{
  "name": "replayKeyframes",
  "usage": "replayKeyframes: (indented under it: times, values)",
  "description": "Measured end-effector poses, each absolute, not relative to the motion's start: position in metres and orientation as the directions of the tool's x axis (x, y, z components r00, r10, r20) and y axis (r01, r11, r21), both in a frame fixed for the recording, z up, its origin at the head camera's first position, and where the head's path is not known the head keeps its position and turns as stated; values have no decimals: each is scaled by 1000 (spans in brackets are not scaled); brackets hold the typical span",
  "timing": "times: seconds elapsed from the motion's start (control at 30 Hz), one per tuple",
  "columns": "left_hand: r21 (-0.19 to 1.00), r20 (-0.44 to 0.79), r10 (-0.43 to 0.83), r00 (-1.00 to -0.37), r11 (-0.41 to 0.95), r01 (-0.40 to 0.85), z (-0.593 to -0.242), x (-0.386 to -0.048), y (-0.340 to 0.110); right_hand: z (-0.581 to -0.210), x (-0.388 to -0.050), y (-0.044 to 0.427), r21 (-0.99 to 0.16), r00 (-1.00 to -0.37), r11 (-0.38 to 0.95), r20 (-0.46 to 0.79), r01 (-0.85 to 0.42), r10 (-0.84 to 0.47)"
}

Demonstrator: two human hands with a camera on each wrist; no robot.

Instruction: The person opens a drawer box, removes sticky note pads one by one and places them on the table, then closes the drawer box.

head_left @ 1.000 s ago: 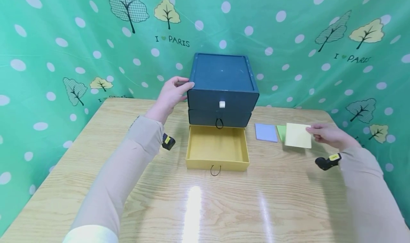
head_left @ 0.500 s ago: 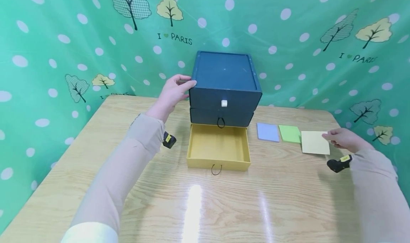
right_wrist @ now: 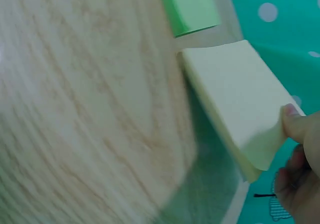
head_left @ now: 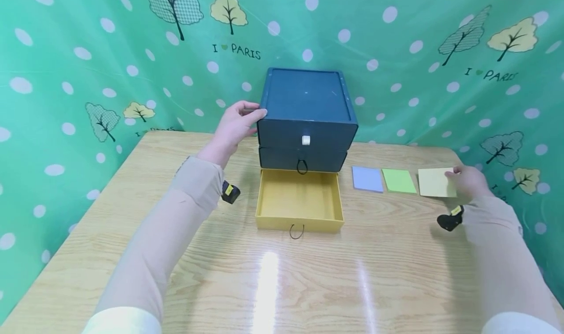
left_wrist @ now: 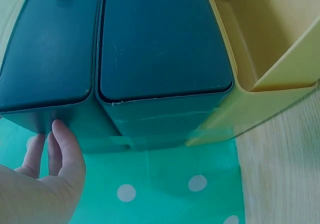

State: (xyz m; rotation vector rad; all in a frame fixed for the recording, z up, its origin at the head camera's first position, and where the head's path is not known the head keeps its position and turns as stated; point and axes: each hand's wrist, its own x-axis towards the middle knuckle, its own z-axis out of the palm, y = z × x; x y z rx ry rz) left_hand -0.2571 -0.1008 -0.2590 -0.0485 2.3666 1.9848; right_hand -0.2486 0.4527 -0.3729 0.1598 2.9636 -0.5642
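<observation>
A pale yellow sticky note pad (head_left: 435, 182) lies at the right end of a row on the table, its right edge pinched between the thumb and fingers of my right hand (head_left: 470, 181). In the right wrist view the pad (right_wrist: 235, 99) looks slightly tilted, with a shadow along its near side. My left hand (head_left: 233, 126) rests its fingertips against the left side of a dark blue drawer unit (head_left: 308, 96). In the left wrist view those fingers (left_wrist: 67, 149) touch the unit's side wall. Below the blue drawers, a yellow drawer (head_left: 299, 197) stands pulled out with nothing inside.
Left of the yellow pad lie a green sticky note pad (head_left: 398, 180) and a blue one (head_left: 367, 178). A white knob (head_left: 306, 140) and black cord loops mark the drawer fronts. A green dotted cloth (head_left: 176, 79) hangs behind the wooden table (head_left: 211, 270).
The yellow pad has moved right, away from over the green pad, and down to the table at the row's end. My left hand keeps its place on the drawer unit.
</observation>
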Motion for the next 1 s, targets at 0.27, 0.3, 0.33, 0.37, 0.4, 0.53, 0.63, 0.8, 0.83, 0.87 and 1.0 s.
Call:
replayKeyframes:
  times: [0.27,0.3,0.33,0.37,0.4,0.53,0.63,0.8,0.83,0.87,1.0]
  values:
    - [983,-66,2,-998,169,-65,-257,-256,-102,-393,-262,450,-353,-990,925,-55,139,127]
    - [983,-67,2,-998,171,-66,-257,-256,-101,-395,-261,448,-351,-990,925,-55,144,133]
    - [983,-68,3,-998,170,-66,-257,-256,-101,-397,-261,447,-340,-989,929,-50,145,136]
    - [983,-68,3,-998,170,-66,-257,-257,-100,-398,-261,447,-329,-989,932,-53,151,142]
    - [983,-67,4,-998,171,-66,-258,-257,-100,-399,-261,446,-322,-988,934,-57,154,144]
    - [984,-65,1,-998,168,-64,-259,-256,-100,-404,-260,444,-282,-986,946,-89,162,142]
    - [983,-69,7,-998,169,-67,-262,-256,-98,-409,-258,447,-257,-979,947,-120,193,167]
    - [985,-53,15,-999,165,-49,-263,-257,-98,-413,-259,446,-262,-969,934,-114,242,219]
    - [985,-49,14,-999,168,-46,-263,-257,-99,-412,-260,445,-271,-968,931,-109,247,225]
    - [984,-47,10,-999,170,-45,-262,-257,-99,-412,-260,444,-279,-968,928,-103,249,229]
    - [981,-51,6,-999,187,-48,-261,-257,-102,-413,-260,439,-314,-965,912,-72,263,253]
